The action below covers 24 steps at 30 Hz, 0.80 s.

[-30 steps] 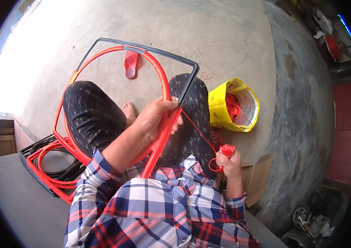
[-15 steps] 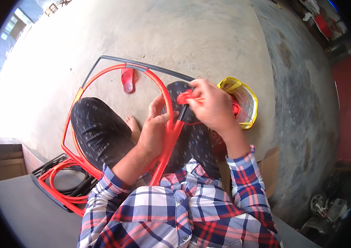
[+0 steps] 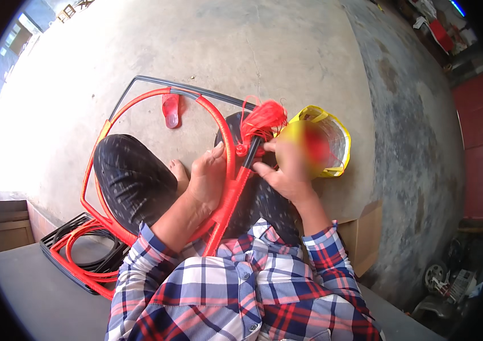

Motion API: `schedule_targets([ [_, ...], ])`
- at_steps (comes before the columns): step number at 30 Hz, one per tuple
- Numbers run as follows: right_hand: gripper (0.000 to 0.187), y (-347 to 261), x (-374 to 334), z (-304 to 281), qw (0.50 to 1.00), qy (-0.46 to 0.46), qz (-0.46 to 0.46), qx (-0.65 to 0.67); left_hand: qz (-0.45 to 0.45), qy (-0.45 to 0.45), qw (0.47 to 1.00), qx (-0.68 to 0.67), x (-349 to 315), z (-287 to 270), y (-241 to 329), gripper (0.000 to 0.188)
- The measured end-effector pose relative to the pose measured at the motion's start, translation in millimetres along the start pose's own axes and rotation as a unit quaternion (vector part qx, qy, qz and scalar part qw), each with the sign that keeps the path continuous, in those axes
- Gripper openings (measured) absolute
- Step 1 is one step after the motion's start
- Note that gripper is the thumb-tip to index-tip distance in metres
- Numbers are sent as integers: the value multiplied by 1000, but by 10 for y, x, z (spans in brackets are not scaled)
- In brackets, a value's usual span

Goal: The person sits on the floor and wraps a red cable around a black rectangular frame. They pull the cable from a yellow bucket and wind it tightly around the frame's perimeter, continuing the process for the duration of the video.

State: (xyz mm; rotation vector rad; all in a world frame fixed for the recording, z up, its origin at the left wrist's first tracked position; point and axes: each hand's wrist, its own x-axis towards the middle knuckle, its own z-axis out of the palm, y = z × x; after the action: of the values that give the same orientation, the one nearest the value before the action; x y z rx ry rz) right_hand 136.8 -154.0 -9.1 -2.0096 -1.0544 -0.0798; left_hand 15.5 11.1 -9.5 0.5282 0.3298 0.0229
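A black angular frame with a red-wrapped ring spans the picture's left and centre. Right of centre sits a yellow, silver-lined bag. The left hand grips the ring's right side; whether the blurred right hand pinches anything, I cannot tell. A loose bundle of red cord lies just above.

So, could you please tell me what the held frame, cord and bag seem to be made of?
Frame: probably coated metal, satin black, judging by its slim, stiff bars; hard plastic is possible. Cord: likely plastic, fairly glossy, from its bright red strands. Bag: perhaps laminated plastic, given its shiny silver lining and yellow rim.
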Motion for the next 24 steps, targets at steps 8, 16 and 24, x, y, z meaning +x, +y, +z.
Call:
schedule_targets([
  [8, 19, 43, 34, 128, 997, 28, 2, 73, -52, 55, 992, 99, -47, 195, 66, 61],
  [16, 27, 55, -540, -881, 793, -15, 69, 605, -103, 142, 968, 182, -5, 77, 60, 15],
  [24, 26, 472, -1052, -1782, 711, 217, 178, 645, -118, 116, 972, 167, 3, 67, 124, 16],
])
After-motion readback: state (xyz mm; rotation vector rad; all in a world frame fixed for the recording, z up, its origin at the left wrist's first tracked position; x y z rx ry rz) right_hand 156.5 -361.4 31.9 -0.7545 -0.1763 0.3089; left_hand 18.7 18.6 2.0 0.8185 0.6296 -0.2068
